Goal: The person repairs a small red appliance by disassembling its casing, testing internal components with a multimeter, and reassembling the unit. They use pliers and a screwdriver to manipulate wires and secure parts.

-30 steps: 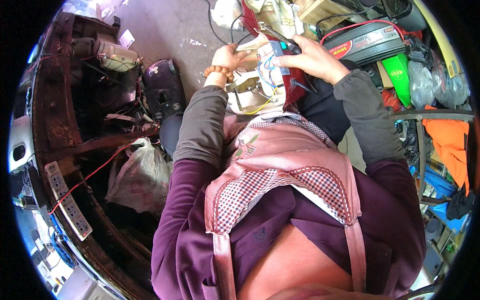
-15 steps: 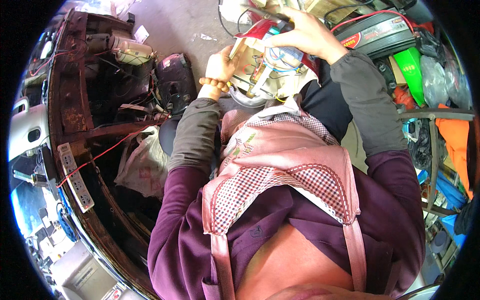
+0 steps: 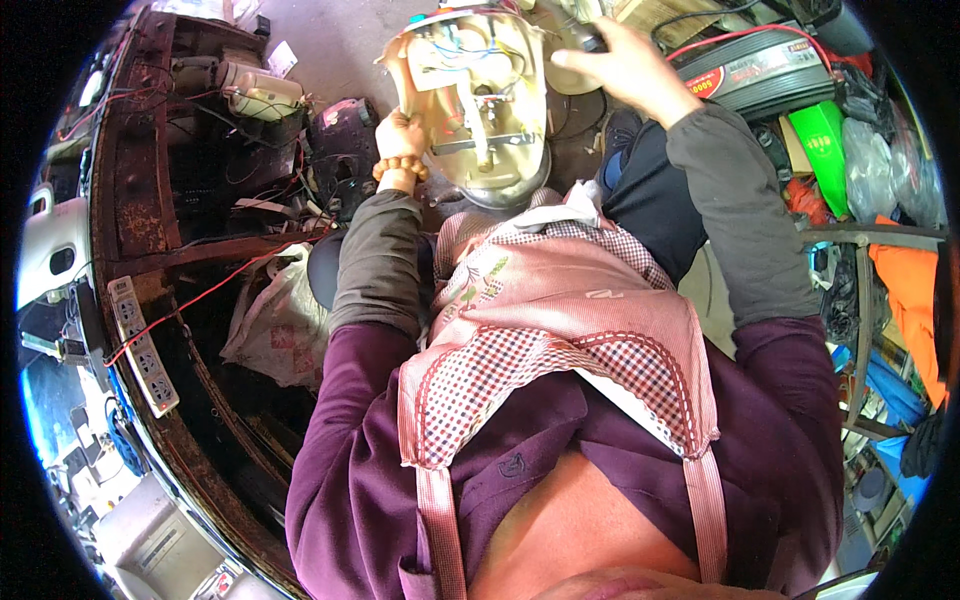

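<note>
An opened cream-coloured appliance housing (image 3: 440, 105) stands tilted in front of my knees, its inside facing me. Wires, a pale tube and small metal parts show in it, and a rounded grey rim closes its lower end. My left hand (image 3: 402, 140), with a beaded bracelet at the wrist, is closed on the housing's left edge. Off to the housing's right is my right hand (image 3: 630, 72), thumb and fingers around a dark-handled tool (image 3: 592, 42) whose far end I cannot make out clearly. A cream round piece (image 3: 572, 78) lies just below that thumb.
To the left stands a rusty metal frame (image 3: 140, 200) with motor-like parts and a white power strip (image 3: 143, 345). A finned grey power unit (image 3: 750, 75) with a red cable, a green packet (image 3: 820, 150) and plastic bags are at the right. A white sack (image 3: 275, 325) sits by my left knee.
The housing has turned so its open inside faces me, and it has shifted left with my left hand. My right hand has come off it, to the right.
</note>
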